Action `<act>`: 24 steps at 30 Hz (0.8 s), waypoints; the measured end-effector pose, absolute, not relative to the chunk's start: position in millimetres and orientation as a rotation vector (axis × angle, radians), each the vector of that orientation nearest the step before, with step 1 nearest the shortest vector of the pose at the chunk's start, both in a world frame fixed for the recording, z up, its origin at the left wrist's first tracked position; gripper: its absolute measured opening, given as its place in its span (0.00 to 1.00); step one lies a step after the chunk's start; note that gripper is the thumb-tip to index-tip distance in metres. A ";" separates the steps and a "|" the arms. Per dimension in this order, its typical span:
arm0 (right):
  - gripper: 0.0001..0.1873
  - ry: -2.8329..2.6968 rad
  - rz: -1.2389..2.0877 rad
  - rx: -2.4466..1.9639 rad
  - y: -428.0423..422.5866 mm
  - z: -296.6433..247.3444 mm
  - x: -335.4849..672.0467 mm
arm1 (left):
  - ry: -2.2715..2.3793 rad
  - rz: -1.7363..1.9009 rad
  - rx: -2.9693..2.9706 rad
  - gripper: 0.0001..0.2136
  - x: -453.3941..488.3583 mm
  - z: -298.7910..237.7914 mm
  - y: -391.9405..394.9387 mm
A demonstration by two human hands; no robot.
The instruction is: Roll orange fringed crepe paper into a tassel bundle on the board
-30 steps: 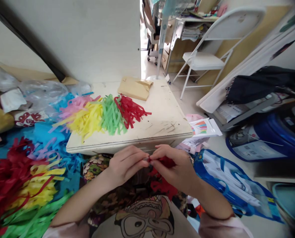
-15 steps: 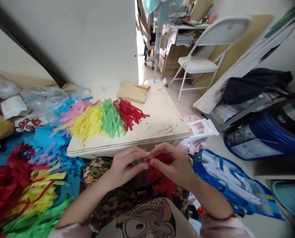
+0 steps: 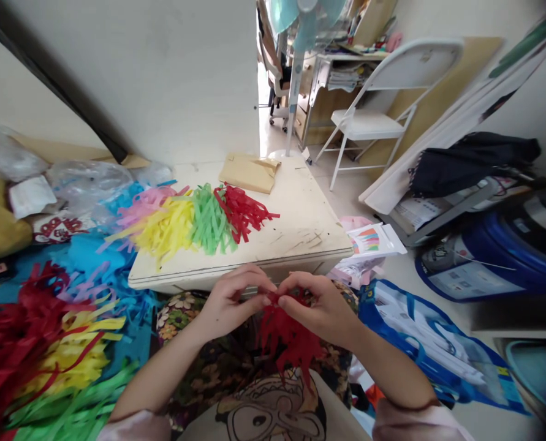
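Observation:
A red paper tassel [image 3: 286, 337] hangs fringe-down over my lap, its upper end pinched between both hands. My left hand [image 3: 238, 300] is closed, thumb and fingertips on the tassel's upper left end. My right hand [image 3: 321, 303] grips the same top from the right, its fingers covering part of the red strips. On the white table in front lie fringed paper tassels side by side: a red one [image 3: 245, 211], a green one [image 3: 212, 220], a yellow one [image 3: 169, 229] and a pink one [image 3: 146, 203].
A brown paper packet [image 3: 249, 173] lies on the white table [image 3: 295, 214]. At left are piled red strips [image 3: 19, 331], yellow strips [image 3: 77, 355] and green strips [image 3: 77, 404]. A blue-edged bag [image 3: 433, 343] and a blue barrel [image 3: 493, 257] stand right. A folding chair [image 3: 369, 125] is behind.
My hands have drawn together at the top of the red tassel. More of its fringe now hangs visibly below and between them. The view has shifted slightly.

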State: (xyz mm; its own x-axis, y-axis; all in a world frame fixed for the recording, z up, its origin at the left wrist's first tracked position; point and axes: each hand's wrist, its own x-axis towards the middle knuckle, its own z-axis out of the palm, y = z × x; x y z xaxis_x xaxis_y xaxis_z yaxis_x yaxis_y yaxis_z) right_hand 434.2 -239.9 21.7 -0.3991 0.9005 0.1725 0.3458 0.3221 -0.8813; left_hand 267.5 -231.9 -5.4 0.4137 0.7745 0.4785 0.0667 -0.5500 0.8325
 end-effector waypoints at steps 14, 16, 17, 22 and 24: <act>0.05 -1.885 0.996 -1.208 -242.9 15.6 429.2 | 0.672 1.096 2.150 0.09 261.4 -2.3 -227.3; 0.06 -1.852 1.058 -1.205 -242.5 15.8 428.5 | 0.664 1.124 2.162 0.10 261.6 -4.4 -227.3; 0.06 -1.831 1.093 -1.195 -242.3 15.6 428.3 | 0.663 1.138 2.156 0.10 261.7 -5.6 -227.4; 0.06 -1.761 1.209 -1.142 -240.9 14.5 427.3 | 0.666 1.173 2.023 0.09 262.2 -10.5 -227.0; 0.06 -1.766 1.210 -1.147 -240.7 15.0 427.2 | 0.655 1.166 1.955 0.09 262.4 -11.5 -226.6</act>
State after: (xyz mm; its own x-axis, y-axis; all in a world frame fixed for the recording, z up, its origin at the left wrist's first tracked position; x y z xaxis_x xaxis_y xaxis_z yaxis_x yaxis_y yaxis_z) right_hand 427.2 -240.7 15.0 -0.3646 0.9291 0.0618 0.2774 0.1717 -0.9453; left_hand 262.4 -226.6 -11.5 0.4532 0.7355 0.5036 0.0478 -0.5842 0.8102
